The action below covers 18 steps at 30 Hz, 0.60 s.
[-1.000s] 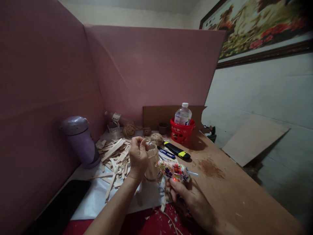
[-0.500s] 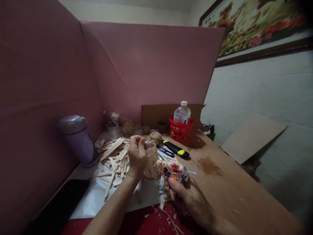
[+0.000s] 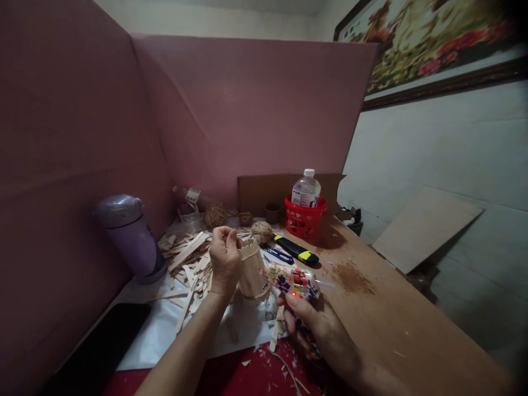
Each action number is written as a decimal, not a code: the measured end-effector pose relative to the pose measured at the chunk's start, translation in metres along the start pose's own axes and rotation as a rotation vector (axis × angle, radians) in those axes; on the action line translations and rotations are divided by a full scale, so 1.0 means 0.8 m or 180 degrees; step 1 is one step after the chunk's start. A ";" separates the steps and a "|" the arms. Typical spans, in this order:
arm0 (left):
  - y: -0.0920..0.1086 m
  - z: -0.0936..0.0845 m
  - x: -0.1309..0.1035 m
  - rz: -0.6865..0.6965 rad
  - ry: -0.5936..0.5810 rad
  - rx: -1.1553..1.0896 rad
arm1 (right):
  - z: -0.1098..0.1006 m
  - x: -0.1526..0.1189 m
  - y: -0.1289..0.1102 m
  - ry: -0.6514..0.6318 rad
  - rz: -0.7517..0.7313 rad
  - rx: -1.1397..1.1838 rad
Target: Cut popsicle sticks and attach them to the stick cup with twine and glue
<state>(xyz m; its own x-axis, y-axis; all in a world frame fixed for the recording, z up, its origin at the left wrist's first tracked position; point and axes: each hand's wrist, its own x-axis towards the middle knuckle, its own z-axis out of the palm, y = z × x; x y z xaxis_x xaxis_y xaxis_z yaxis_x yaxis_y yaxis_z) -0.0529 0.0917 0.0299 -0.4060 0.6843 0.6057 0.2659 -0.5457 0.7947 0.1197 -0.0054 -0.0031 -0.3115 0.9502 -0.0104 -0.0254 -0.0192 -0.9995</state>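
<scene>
In my right hand [image 3: 325,333] is a flower-patterned hot glue gun [image 3: 291,279], its small red light lit and a clear glue stick [image 3: 325,284] jutting from the back. The nozzle points left, close to the side of a small cup made of wooden craft sticks [image 3: 252,272]. That cup has an uneven rim and leans a little on the white sheet. My left hand [image 3: 226,258] is closed in a pinch beside the rim; what its fingertips hold, if anything, is hidden. A loose craft stick [image 3: 276,330] lies below the glue gun.
Left of the cup is a heap of craft sticks [image 3: 192,264], with a purple flask [image 3: 132,236] and black phone-like slab [image 3: 103,341] beyond. Behind are a twine ball [image 3: 261,232], blue cutter [image 3: 278,254], black-yellow utility knife [image 3: 297,250] and red bucket [image 3: 305,220] holding a bottle.
My left hand has shifted slightly left, showing more of the cup's rim. The glue gun's back end has moved a little to the right. Both hands keep their closed shape.
</scene>
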 end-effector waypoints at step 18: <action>-0.015 -0.007 0.010 -0.0133 0.0092 -0.0031 | -0.053 -0.001 -0.053 0.1092 -0.0164 -0.0751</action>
<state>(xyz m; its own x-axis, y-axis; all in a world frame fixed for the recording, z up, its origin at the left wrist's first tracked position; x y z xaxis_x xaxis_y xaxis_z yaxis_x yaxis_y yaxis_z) -0.0644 0.1010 0.0252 -0.4418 0.6924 0.5705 0.2397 -0.5217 0.8188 0.1614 0.0080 0.0382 0.0199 0.9973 0.0701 0.1980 0.0648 -0.9781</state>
